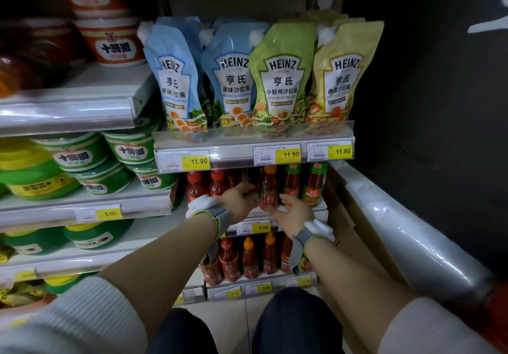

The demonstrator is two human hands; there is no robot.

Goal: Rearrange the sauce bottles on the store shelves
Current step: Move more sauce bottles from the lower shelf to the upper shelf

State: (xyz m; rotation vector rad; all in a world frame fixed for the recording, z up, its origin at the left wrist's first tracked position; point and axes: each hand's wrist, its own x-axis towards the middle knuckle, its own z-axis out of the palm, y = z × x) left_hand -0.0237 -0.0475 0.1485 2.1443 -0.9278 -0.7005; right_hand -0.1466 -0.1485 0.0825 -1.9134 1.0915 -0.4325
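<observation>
Orange-capped sauce bottle (pixel 268 189) between left hand (pixel 238 199), right hand (pixel 295 212); grip unclear.

At the centre of the frame, the top shelf (pixel 254 136) in front of me carries four salad dressing pouches (pixel 280 79) standing in a row, two blue, one green, one yellow. Below it, the middle shelf (pixel 320 210) holds red sauce bottles (pixel 313 186) standing upright. Lower still, the bottom shelf (pixel 247 282) bears more red bottles (pixel 229 260). At left, the side shelves (pixel 82 106) carry stacked tubs (pixel 129 147), green-labelled and orange-labelled; those at the far left edge are too blurred for me to tell apart.
</observation>
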